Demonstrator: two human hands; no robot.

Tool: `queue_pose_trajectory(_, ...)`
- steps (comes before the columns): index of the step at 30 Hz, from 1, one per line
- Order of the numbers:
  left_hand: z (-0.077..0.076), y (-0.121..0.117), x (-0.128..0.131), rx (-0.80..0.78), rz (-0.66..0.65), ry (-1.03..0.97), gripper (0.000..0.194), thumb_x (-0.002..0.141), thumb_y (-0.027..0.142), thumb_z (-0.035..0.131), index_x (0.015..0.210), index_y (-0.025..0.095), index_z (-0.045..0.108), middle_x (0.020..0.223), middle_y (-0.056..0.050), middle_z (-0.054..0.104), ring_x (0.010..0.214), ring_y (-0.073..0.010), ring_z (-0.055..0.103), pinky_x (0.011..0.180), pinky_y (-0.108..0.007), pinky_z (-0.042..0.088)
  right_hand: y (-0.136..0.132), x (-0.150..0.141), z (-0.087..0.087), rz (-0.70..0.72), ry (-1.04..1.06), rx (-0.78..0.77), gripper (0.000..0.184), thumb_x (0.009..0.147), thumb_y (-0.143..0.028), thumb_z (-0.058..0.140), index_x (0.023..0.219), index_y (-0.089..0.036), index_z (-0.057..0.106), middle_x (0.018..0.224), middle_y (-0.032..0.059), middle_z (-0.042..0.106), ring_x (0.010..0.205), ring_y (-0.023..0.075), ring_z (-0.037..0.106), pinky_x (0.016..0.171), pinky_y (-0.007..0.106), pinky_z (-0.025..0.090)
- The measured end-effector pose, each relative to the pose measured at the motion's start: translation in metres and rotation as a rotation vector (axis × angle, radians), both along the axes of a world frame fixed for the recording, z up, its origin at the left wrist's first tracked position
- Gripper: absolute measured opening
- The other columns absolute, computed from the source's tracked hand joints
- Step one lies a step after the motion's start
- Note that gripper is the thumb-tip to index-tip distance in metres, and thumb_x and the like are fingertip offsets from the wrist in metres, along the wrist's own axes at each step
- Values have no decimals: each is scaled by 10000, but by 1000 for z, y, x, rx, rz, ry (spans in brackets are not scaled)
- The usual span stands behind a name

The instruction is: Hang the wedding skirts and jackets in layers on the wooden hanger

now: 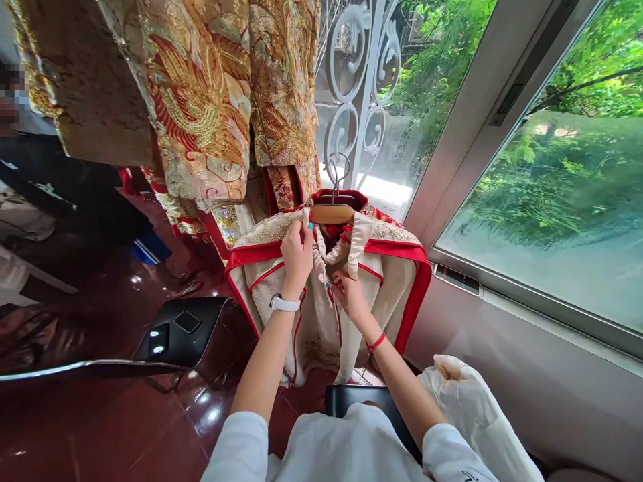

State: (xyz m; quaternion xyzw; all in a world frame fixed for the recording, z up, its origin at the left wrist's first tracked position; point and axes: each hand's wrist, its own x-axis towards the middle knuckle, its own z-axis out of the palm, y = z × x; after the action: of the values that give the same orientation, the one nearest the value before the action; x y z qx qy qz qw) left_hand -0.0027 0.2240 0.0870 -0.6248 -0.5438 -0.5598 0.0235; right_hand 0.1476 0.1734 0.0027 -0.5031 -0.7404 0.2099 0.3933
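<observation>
A cream garment with red trim (321, 335) hangs in front of me on a wooden hanger (331, 214). My left hand (297, 253) is closed on a cream fabric strap (306, 215) by the hanger's left end. Another cream strap (360, 241) loops over the hanger's right end. Lower down, my right hand (350, 296) pinches at the gathered front, close to a thin dangling cord (335, 314). What exactly lies between its fingertips is too small to make out.
Gold and red embroidered garments (201, 100) hang at upper left. A window (547, 181) with a sill is on the right. A black-seated chair (188, 331) stands on the red tiled floor at left. White cloth (472, 408) lies at lower right. A person is at the far left edge.
</observation>
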Motion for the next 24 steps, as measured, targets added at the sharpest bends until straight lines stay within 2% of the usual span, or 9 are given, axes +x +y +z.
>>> queue_pose_trajectory(6,-2,1,-6,1,-126,-38,192,998,302,458,830,209,455,797,-14,559,760,-159,548,726,-280,423,-6,5,-3,13,243,0,170,880,-326,540,950,-194,622,907,98,695,778,215,664,729,332,532)
queue_pose_trajectory(9,-13,-17,-9,1,-247,-67,89,977,274,460,921,212,488,890,-28,586,813,-156,569,771,-281,465,-8,11,-1,38,343,-86,234,863,-428,575,884,-196,602,830,83,679,699,211,664,661,333,545)
queue_pose_trajectory(11,-34,-42,-6,72,-235,-111,72,962,255,449,990,213,500,975,-50,589,898,-170,580,829,-306,482,-9,16,1,53,381,-131,296,850,-489,601,876,-194,600,801,73,669,663,205,660,629,330,547)
queue_pose_trajectory(13,-65,-70,5,165,-106,-164,108,938,253,448,1019,206,502,1010,-70,572,964,-198,573,875,-352,483,-11,19,4,67,394,-154,348,839,-536,624,876,-190,607,787,66,665,655,202,660,622,328,547)
queue_pose_trajectory(15,-98,-94,22,184,56,-164,158,889,274,492,1024,194,507,1019,-91,561,982,-235,566,884,-403,483,-14,22,8,83,412,-176,387,830,-569,641,872,-186,610,778,62,666,652,197,661,621,320,546)
queue_pose_trajectory(17,-123,-106,38,80,83,-63,244,828,275,567,1050,186,517,1011,-102,584,973,-260,586,867,-423,496,-16,24,12,95,420,-187,408,823,-587,654,863,-183,612,777,59,667,650,188,657,621,310,542)
queue_pose_trajectory(19,-136,-105,48,-78,-14,40,354,789,273,637,1107,175,516,990,-104,627,929,-263,627,816,-398,522,-18,26,16,102,398,-181,407,820,-585,666,852,-182,617,778,55,663,647,178,642,614,299,529)
queue_pose_trajectory(21,-137,-95,48,-221,-126,120,382,789,254,669,1130,163,524,954,-98,664,868,-255,665,749,-359,538,-19,29,19,125,373,-184,388,828,-569,667,849,-185,620,781,47,653,651,170,629,619,295,525)
queue_pose_trajectory(24,-126,-81,37,-367,-218,262,253,825,132,610,1071,182,579,904,-79,699,840,-248,701,702,-319,532,-20,35,21,194,375,-243,356,845,-543,652,866,-191,602,768,32,638,665,173,643,656,311,550)
